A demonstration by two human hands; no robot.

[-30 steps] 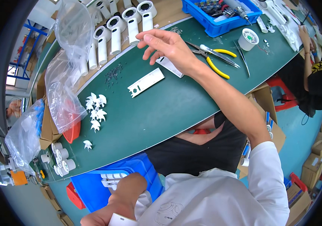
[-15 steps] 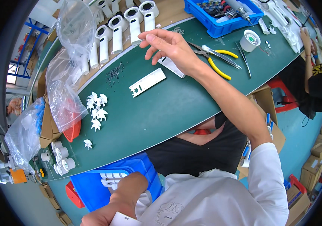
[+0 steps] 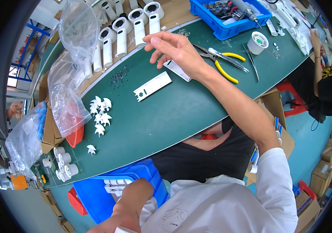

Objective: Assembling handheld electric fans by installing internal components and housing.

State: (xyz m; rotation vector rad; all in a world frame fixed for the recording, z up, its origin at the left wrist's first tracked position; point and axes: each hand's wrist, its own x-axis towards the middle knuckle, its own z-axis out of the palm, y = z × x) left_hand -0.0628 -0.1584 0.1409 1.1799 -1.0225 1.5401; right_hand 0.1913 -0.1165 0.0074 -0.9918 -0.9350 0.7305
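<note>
Over the green table, my right hand (image 3: pixel 175 50) hangs with bent fingers apart and nothing between them. Partly behind it lies one white slotted panel (image 3: pixel 177 70). A second white panel (image 3: pixel 153 86), with cut-outs at one end, rests on the table nearer to me. My left arm folds back toward the lower edge, where only a part of my left hand (image 3: pixel 103 228) shows. The fingers are out of sight. Close to that hand, the edge of a white plastic piece (image 3: pixel 124 230) shows, but whether I grip it is hidden.
White finned parts (image 3: pixel 101 118) and small dark bits (image 3: pixel 118 77) lie left of the panels. Yellow-handled pliers (image 3: pixel 224 66), tweezers (image 3: pixel 252 62) and a white cup-like part (image 3: pixel 258 42) are to the right. A blue bin (image 3: pixel 92 198) stands below; a co-worker's arm (image 3: pixel 316 58) is far right.
My left hand and the white piece beside it have sunk further past the lower edge. My right hand has barely moved.
</note>
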